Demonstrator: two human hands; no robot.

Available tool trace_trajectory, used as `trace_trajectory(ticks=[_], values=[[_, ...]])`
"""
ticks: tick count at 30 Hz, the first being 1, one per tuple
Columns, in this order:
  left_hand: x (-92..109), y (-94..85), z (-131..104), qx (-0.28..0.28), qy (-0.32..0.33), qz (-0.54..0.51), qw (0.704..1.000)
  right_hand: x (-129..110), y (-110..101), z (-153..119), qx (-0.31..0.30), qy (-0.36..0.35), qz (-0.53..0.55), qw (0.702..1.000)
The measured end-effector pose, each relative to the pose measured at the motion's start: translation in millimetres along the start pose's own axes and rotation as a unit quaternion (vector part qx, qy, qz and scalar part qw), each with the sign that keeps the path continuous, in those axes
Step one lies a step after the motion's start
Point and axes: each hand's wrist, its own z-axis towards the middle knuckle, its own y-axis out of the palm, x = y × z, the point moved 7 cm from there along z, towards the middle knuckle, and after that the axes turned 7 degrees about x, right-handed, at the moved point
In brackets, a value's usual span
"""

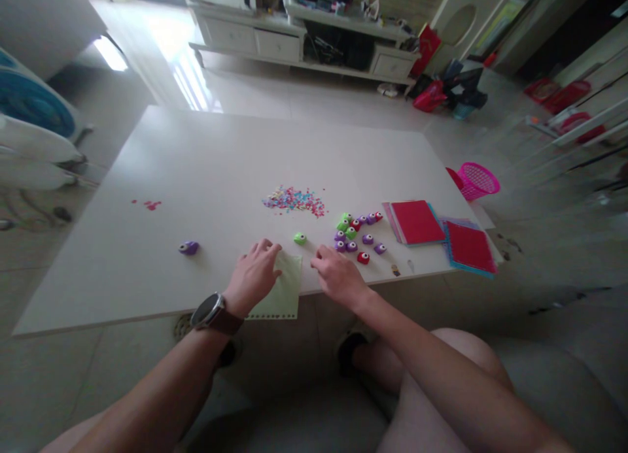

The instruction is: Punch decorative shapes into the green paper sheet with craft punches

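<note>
My left hand [255, 275], a watch [209, 311] on its wrist, lies over the upper left part of a pale green sheet of paper [287, 289]. Its fingers are loosely bent and apart, the thumb resting on the sheet. A row of small punched holes runs along the paper's near edge, which overhangs the table. Right of the sheet, my right hand [337, 275] is closed with fingertips together; whatever they may hold is hidden. A small green craft punch [300, 238] stands just beyond the paper, between both hands. Several purple, green and red punches [351, 233] cluster beyond my right hand.
Coloured paper confetti [296, 201] is heaped mid-table [216, 159]. Red paper bits [152, 205] and a purple punch [188, 248] lie at left. Two stacks of coloured paper, one nearer the middle [418, 221] and one at the corner [471, 247], lie right. A pink basket [477, 181] stands beyond.
</note>
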Motion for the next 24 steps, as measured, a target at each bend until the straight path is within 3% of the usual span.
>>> trace_trajectory(ticks=[12, 16, 24], values=[[2, 2.6, 3, -0.022, -0.033, 0.017, 0.999, 46, -16, -6, -0.039, 0.080, -0.072, 0.993], [2, 4.5, 1, -0.015, -0.034, 0.014, 0.999, 44, -16, -1, -0.016, 0.077, -0.028, 0.997], [4, 6.9, -2, -0.019, -0.032, 0.001, 0.999, 20, 10, 15, 0.002, 0.020, 0.070, 0.997]])
